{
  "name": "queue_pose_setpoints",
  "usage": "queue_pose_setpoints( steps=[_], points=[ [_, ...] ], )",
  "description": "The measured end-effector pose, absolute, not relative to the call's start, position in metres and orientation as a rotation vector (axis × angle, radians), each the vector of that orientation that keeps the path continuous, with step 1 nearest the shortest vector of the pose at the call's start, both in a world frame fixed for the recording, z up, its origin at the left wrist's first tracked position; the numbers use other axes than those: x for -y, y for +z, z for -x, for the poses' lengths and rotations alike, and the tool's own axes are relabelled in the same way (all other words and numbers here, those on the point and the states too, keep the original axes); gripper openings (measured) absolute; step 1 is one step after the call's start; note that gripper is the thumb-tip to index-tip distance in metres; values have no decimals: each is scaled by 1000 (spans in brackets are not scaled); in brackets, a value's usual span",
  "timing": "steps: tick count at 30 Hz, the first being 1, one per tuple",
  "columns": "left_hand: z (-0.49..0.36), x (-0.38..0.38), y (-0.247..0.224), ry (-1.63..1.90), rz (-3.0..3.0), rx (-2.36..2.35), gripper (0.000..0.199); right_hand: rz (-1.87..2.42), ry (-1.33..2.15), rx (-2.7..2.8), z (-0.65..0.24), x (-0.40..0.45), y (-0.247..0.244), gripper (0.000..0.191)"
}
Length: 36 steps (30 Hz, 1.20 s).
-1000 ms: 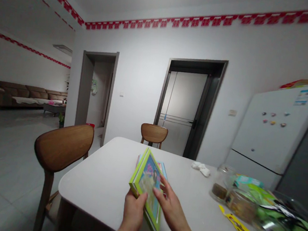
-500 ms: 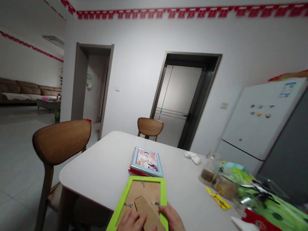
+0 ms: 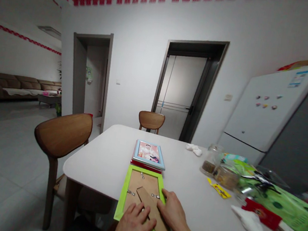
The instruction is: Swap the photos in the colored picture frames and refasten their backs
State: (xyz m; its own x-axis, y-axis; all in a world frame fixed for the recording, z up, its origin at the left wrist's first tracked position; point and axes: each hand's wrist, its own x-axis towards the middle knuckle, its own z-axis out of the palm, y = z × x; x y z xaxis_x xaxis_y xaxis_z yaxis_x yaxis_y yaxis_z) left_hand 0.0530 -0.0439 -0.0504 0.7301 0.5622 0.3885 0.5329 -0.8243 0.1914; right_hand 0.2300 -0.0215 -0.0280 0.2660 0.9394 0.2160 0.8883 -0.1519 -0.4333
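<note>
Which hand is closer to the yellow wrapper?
Right. The right hand rests on the green frame, left of the yellow wrapper; the left hand lies farther away, also on the frame.

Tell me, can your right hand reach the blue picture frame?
Probably yes. The right hand rests on the green picture frame, and the blue picture frame lies just beyond it, with nothing standing in the way.

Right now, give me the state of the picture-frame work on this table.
Done: a blue-framed photo lies face up on a red-edged frame. In hand: the left hand and right hand rest on the cardboard stand of a green frame lying face down. Left: that frame's front is unseen, and it has not been turned over.
</note>
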Motion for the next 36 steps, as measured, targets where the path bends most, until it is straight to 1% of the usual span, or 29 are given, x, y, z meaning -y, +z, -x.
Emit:
queue_pose_setpoints(
  steps=[2, 5, 7, 10, 13, 17, 22, 27, 30, 36],
  points=[
    [-46, 44, -35, 586, -2723, -899, 47, 2066, 119, 1684, -230, 22, -28, 43],
    [-30, 33, -16, 618, -2473, -1098, 55, 1982, 72, 1744, -231, 19, -28, 42],
    [-20, 21, -14, 673, -2303, -1267, 58, 1945, 68, 1774, -231, 17, -26, 37],
    [-11, 4, -22, 718, -2148, -1326, 63, 1933, 97, 1814, -229, 14, -23, 28],
    [-9, -4, -33, 755, -2107, -1302, 64, 1952, 79, 1825, -227, 10, -20, 25],
    [-10, -3, -36, 810, -2082, -1279, 65, 1965, 57, 1829, -227, 8, -21, 27],
    [-11, 0, -37, 884, -2128, -1273, 62, 1888, -123, 1838, -205, 11, -18, 29],
    [-12, -2, -41, 879, -2178, -1311, 57, 1655, 72, 2045, -159, 7, -12, 24],
    [-12, -2, -42, 885, -2178, -1305, 56, 1663, 92, 2042, -144, -1, -13, 22],
    [-14, -4, -43, 854, -2166, -1333, 59, 1708, 109, 1947, -139, -13, -17, 23]
  ],
)
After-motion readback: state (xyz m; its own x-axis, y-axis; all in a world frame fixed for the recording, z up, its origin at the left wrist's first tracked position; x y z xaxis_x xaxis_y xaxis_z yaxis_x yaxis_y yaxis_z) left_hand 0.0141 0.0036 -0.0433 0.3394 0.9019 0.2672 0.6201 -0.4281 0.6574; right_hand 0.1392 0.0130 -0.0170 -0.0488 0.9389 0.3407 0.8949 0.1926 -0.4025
